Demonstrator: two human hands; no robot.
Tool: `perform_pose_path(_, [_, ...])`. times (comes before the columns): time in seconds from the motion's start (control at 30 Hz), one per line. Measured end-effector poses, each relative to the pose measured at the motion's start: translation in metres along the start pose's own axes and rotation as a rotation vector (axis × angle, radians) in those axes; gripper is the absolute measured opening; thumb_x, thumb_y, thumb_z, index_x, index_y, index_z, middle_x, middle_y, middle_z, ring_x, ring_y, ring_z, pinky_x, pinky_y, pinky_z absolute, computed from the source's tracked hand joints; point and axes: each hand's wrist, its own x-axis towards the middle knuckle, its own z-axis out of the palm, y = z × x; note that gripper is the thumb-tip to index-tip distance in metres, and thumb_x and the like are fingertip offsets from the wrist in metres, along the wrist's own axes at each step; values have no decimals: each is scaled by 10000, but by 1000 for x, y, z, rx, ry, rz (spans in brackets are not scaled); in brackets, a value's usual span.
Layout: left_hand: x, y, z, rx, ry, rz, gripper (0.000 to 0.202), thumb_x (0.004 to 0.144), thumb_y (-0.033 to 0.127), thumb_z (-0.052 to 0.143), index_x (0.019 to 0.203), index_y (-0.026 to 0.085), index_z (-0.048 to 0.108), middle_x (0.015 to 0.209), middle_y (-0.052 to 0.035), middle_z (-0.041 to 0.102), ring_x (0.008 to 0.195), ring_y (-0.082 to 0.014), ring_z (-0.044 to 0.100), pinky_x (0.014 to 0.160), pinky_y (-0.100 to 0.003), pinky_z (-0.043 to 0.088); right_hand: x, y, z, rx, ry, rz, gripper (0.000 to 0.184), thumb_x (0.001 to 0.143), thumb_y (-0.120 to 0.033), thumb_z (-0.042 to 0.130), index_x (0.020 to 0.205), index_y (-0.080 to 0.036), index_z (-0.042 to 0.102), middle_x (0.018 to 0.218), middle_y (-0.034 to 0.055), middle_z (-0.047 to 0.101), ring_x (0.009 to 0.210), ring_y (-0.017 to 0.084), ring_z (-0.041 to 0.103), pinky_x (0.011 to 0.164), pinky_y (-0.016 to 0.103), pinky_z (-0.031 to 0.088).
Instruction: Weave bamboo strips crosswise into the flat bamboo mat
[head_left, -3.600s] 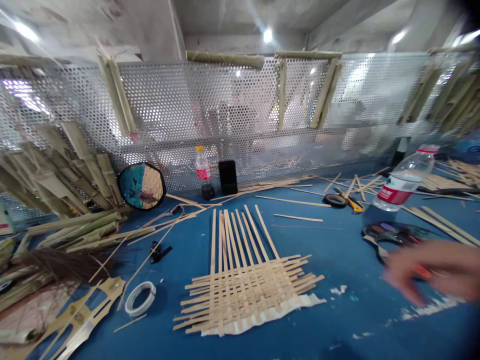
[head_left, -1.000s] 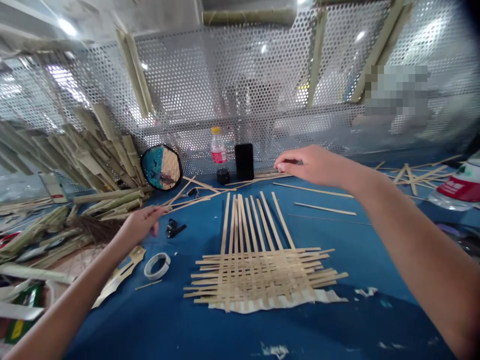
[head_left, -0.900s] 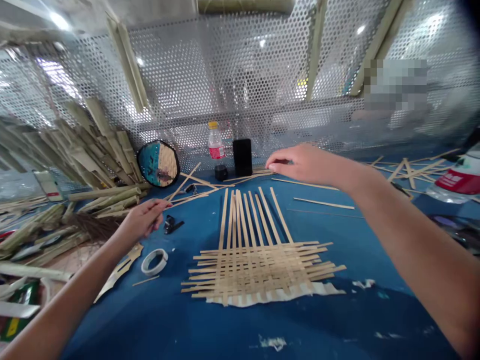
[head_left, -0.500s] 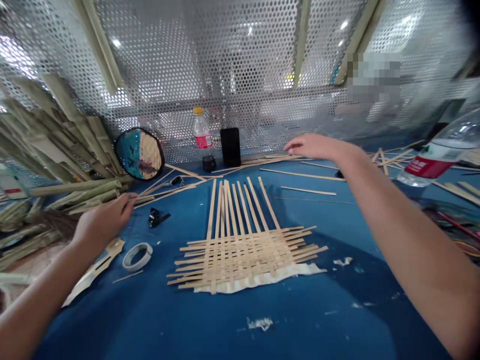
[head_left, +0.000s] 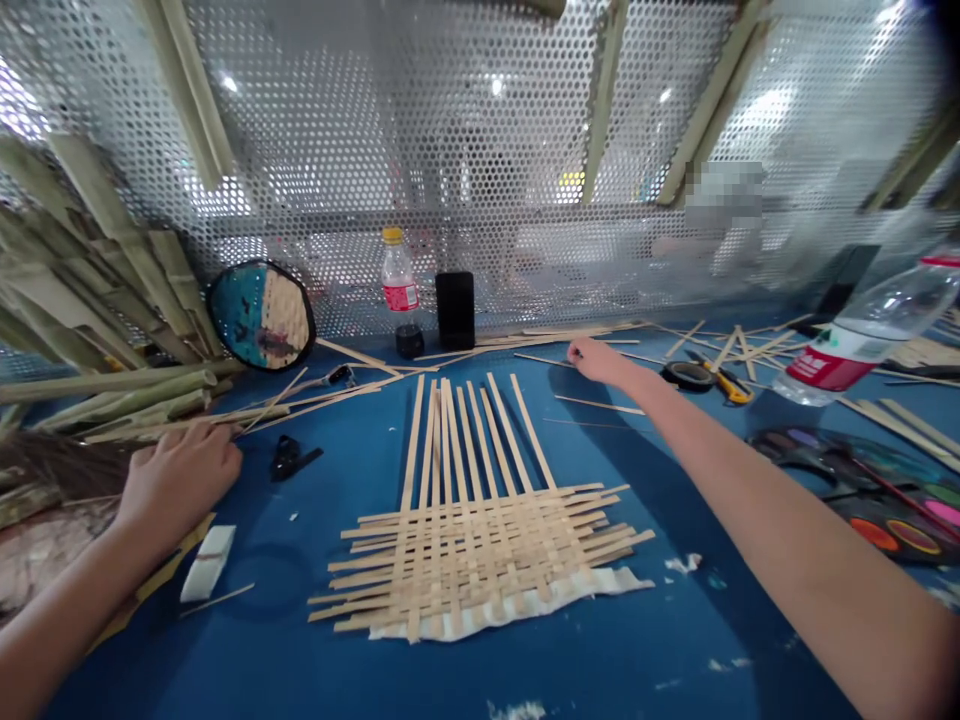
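Perforated metal sheeting (head_left: 315,130) rises behind a blue table (head_left: 262,660) (a bottle (head_left: 401,296) and a black phone (head_left: 455,310) stand at its foot). Between the forearms lies a woven mat (head_left: 480,550) of pale strips, its lengthwise ends pointing away from the person and its cross strips running left to right. Beyond its far right corner, the right hand (head_left: 592,360) is curled down over a loose strip (head_left: 540,360), which runs roughly side to side and pokes out leftward; this hand is much the nearer to it. Whether the fingers pinch it, I cannot tell. Well apart, left of the mat, the left hand (head_left: 180,468) lies palm down, fingers bent, beside a heap of strips (head_left: 259,414); its grip is unclear too.
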Motion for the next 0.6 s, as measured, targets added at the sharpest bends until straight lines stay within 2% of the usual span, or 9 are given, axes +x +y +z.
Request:
perform_pose_path(0.1, [0, 0, 4, 123, 42, -50, 391, 970, 324, 213, 1032, 148, 557, 1132, -137, 583, 1047, -313, 525, 805, -392, 411, 10, -1, 0, -32, 47, -7, 306, 973, -393, 523, 1118, -142, 622, 1074, 76, 665, 940, 187, 642, 865, 404, 510])
perform_pose_path(0.2, [2, -1, 9, 79, 39, -100, 393, 968, 341, 215, 1047, 160, 554, 1198, -129, 579, 1078, -314, 519, 828, -404, 411, 26, -15, 10, -79, 82, -83, 369, 972, -383, 523, 1261, -158, 570, 1261, 115, 607, 1095, 223, 602, 965, 448, 459])
perform_pose_path(0.3, [3, -3, 13, 51, 68, -132, 413, 952, 328, 206, 1018, 155, 575, 1166, -137, 594, 1073, -315, 523, 847, -427, 407, 39, -32, 23, -123, 118, -139, 406, 974, -366, 518, 1338, -185, 526, 1368, 117, 542, 1200, 251, 544, 1020, 487, 410])
perform_pose_path(0.43, [7, -4, 17, 21, 110, -127, 485, 924, 336, 163, 1013, 124, 590, 1141, -161, 589, 1077, -319, 538, 817, -453, 391, 41, -41, 30, -169, 184, -113, 330, 983, -362, 494, 1222, -159, 597, 1260, 114, 599, 1191, 262, 537, 1019, 509, 389])
perform_pose_path(0.53, [12, -7, 21, 1, 62, -153, 505, 913, 376, 172, 1062, 141, 593, 1130, -154, 592, 1079, -335, 546, 801, -463, 404, 37, -34, 26, -177, 194, -100, 308, 991, -347, 473, 1178, -145, 611, 1199, 117, 620, 1146, 255, 556, 996, 491, 400])
perform_pose_path(0.6, [14, -9, 24, -8, 36, -165, 491, 920, 401, 201, 1123, 173, 586, 1146, -135, 593, 1105, -340, 534, 840, -461, 424, 36, -26, 25, -160, 169, -120, 298, 994, -311, 463, 1201, -149, 604, 1195, 111, 627, 1117, 237, 571, 979, 456, 415])
